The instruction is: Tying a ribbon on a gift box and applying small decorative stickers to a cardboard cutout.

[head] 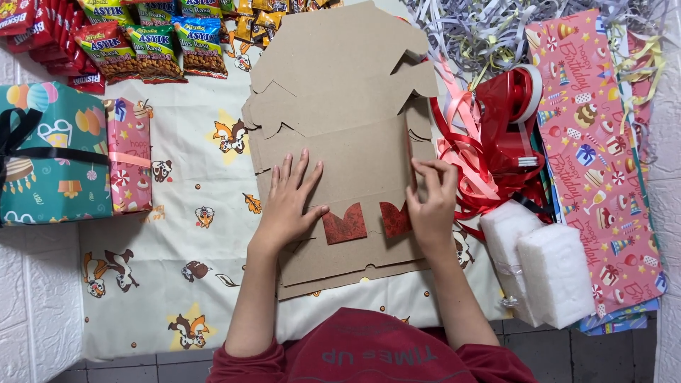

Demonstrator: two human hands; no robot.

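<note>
A stack of flat brown cardboard box blanks [340, 106] lies in the middle of a patterned cloth [191, 191]. My left hand [289, 202] rests flat on the top sheet with its fingers spread. My right hand [431, 202] is at the sheet's right edge, fingers curled on the cardboard. Between my hands the sheet has two cut-out notches showing dark red [345, 225] underneath. Neither hand lifts anything.
Snack packets [152, 46] lie at the back left. A wrapped teal gift [46, 152] and a pink one [130, 156] sit left. Right of the cardboard are red ribbon [468, 152], a red tape dispenser [514, 113], pink wrapping paper [596, 156], white foam blocks [546, 269] and shredded paper [482, 28].
</note>
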